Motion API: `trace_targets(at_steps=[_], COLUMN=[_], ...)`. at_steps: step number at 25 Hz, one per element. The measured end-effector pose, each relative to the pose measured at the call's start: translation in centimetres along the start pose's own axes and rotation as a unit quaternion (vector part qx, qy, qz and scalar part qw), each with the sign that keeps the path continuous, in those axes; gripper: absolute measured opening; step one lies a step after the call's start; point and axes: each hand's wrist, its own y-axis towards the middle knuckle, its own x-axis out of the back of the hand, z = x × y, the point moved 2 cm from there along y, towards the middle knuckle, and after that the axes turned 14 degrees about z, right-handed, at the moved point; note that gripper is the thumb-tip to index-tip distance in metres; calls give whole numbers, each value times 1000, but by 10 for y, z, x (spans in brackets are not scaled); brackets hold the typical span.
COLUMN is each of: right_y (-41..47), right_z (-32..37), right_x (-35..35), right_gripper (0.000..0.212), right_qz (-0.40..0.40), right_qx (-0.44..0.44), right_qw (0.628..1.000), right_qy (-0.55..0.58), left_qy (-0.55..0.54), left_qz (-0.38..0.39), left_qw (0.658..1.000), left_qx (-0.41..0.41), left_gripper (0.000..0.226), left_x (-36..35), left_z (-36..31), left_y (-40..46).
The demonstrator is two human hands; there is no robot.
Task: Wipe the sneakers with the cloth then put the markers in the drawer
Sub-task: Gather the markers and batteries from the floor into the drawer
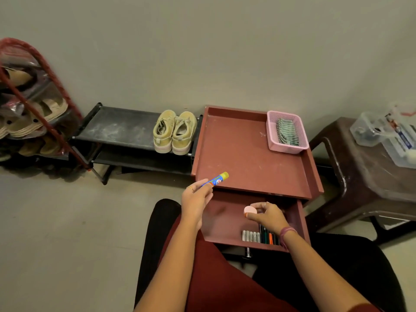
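Nearest you, your right hand (267,216) pinches a pink-capped marker (249,210) over the open drawer (221,224), hiding part of the pens (269,237); your left hand (196,199) grips a blue marker (216,179). Beyond: sneakers (174,131), cloth (286,131) in a basket (273,144).

Your left hand (196,200) is raised, its fingers (203,184) pinching something thin. Your right hand (266,214) sits lower, wrist bent, fingertips curled around something small. Both forearms reach forward.

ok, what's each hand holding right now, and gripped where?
Left hand pinches a blue marker at its lower end, yellow end pointing away. Right hand pinches a small pink round thing by its edge, over the open drawer.
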Motion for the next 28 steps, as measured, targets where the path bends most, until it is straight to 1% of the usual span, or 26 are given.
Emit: trace_targets(at_steps=[3,6,9,12,15,18,21,24,28], right_y=[14,32,50,66,85,100,112,118,122], right_z=[-24,-40,-53,-62,-69,-68,-69,-74,-81], right_x=[-5,-10,-16,-25,-37,-54,-68,-73,-73], right_gripper=[29,31,34,37,39,34,31,34,36], right_qz=[4,14,24,52,97,155,190,208,243], right_qx=[-41,-63,-73,-85,-106,-88,-60,-54,-74], right_qw=[999,996,992,982,958,920,896,866,857], right_qy=[-9,-57,-95,-159,-248,-348,-397,-451,-448], left_qy=[22,34,37,-1,10,21,12,7,11], left_qz=[13,8,-13,-14,-22,-23,-30,-31,-30], left_qw=[999,997,996,997,997,996,996,995,994], left_qx=[41,74,81,79,79,78,84,92,105], left_gripper=[23,25,20,15,17,19,23,25,28], left_x=[-10,-3,7,6,2,2,4,6,6], left_z=[19,33,38,38,40,39,39,41,43], left_y=[19,30,42,48,53,56,59,62,66])
